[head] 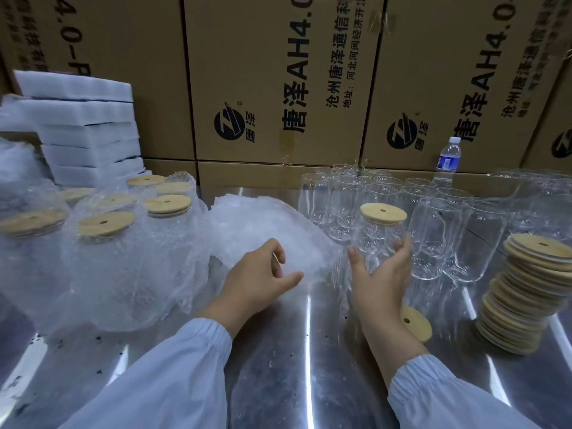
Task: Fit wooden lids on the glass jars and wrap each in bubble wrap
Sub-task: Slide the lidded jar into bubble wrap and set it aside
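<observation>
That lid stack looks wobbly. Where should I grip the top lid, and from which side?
Pinch the top lid by opposite edges of its rim, coming down from above: it is a thin disc lying uppermost, and the stack of lids leans, so a sideways push may tip it.

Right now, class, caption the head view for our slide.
Right hand grips a lidded jar; left hand lies on bubble wrap.
</observation>
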